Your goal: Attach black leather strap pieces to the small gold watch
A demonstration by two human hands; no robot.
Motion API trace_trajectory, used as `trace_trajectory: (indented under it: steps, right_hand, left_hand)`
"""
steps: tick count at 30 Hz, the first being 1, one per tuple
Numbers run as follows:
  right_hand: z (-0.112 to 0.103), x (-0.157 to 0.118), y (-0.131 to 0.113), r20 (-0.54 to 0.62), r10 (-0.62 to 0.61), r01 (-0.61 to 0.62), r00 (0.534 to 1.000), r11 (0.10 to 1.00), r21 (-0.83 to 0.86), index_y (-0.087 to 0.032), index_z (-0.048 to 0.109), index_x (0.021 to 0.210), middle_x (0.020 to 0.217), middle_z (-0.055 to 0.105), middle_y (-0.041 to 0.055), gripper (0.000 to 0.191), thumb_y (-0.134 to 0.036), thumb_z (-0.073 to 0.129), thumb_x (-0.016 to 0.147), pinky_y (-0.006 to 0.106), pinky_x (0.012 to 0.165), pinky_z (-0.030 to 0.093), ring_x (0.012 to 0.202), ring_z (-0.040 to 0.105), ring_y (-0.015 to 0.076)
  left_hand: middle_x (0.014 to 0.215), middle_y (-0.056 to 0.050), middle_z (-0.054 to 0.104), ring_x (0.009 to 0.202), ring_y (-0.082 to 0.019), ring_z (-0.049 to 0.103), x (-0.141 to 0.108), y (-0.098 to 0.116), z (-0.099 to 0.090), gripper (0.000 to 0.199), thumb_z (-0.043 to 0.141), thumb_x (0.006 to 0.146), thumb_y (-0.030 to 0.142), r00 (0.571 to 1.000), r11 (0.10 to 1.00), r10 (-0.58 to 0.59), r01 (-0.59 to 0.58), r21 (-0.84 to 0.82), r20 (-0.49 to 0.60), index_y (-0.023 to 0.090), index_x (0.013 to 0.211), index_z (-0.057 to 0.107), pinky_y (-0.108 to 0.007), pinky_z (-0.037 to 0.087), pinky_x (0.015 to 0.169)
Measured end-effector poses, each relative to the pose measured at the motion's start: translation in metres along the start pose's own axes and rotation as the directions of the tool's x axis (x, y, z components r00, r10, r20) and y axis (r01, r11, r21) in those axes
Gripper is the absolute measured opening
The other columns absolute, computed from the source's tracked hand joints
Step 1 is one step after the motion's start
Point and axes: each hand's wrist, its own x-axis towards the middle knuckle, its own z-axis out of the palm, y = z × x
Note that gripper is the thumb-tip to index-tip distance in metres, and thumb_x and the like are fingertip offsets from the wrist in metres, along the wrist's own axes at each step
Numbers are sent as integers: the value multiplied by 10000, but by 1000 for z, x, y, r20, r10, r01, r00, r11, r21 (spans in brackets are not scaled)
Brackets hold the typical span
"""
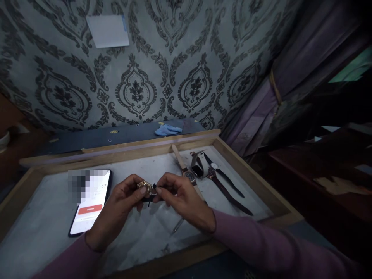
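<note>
My left hand (120, 197) is closed around a gold-coloured wristwatch (144, 186), its thumb lying on the near side of the case. Pinched between the thumb and fingers of my right hand (184, 195) is a dark strap end (154, 186) beside the case; whether it is joined to the watch I cannot tell. Both hands are above the white-lined wooden tray (255, 166). Under my right wrist, a thin metal tool (178, 226) pokes out, its other end hidden. A pale-strapped watch (188, 175) lies just beyond that hand.
Right of my hands lie a smartwatch (198, 170), a brown-strapped watch (226, 192) and a black-strapped watch (228, 180). A lit phone (90, 209) rests at the tray's left. Behind the tray sits a blue cloth (167, 130) before the patterned wall (136, 89).
</note>
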Motion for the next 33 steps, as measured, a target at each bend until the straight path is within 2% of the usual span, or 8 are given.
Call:
trace_trajectory:
  steps: [4, 8, 17, 27, 33]
  right_hand:
    - [1, 0, 3, -17, 0, 0, 1000, 1000, -3, -161, 545, 765, 672, 651, 9, 93, -215, 566, 838, 198, 492, 407, 592, 616, 97]
    - [1, 0, 2, -16, -9, 9, 1000, 1000, -12, -161, 556, 770, 684, 653, 13, 97, -224, 563, 844, 205, 496, 413, 612, 628, 107]
    - [1, 0, 5, -15, 0, 0, 1000, 1000, -28, -157, 551, 781, 700, 664, 34, 115, -250, 568, 847, 203, 483, 419, 617, 628, 121]
    - [2, 2, 5, -2, 3, -3, 1000, 999, -37, -156, 556, 758, 640, 637, 13, 108, -218, 557, 846, 198, 475, 411, 577, 609, 107]
    - [1, 0, 4, 8, -20, 21, 1000, 997, -72, -159, 569, 762, 656, 636, 12, 90, -196, 552, 842, 197, 477, 422, 622, 638, 119]
  left_hand:
    - [788, -5, 609, 727, -119, 489, 0, 1, 0, 184, 680, 793, 334, 997, 999, -45, 45, 1, -56, 174, 765, 594, -191, 383, 588]
    - [759, -5, 618, 728, -126, 499, 1, 2, 0, 190, 692, 782, 341, 996, 998, -67, 66, -20, -66, 173, 764, 605, -201, 378, 599]
    - [754, 7, 630, 705, -116, 513, 0, 1, 0, 159, 691, 790, 318, 997, 999, -38, 37, -14, -60, 175, 762, 626, -206, 387, 614]
    - [736, 14, 620, 675, -110, 504, 1, 0, 0, 111, 695, 780, 267, 998, 1000, -8, 9, 18, -61, 178, 739, 643, -205, 396, 605]
    - [737, 11, 626, 687, -113, 512, 1, -2, -2, 112, 703, 769, 264, 998, 1000, -5, 6, 23, -59, 177, 733, 642, -209, 401, 610]
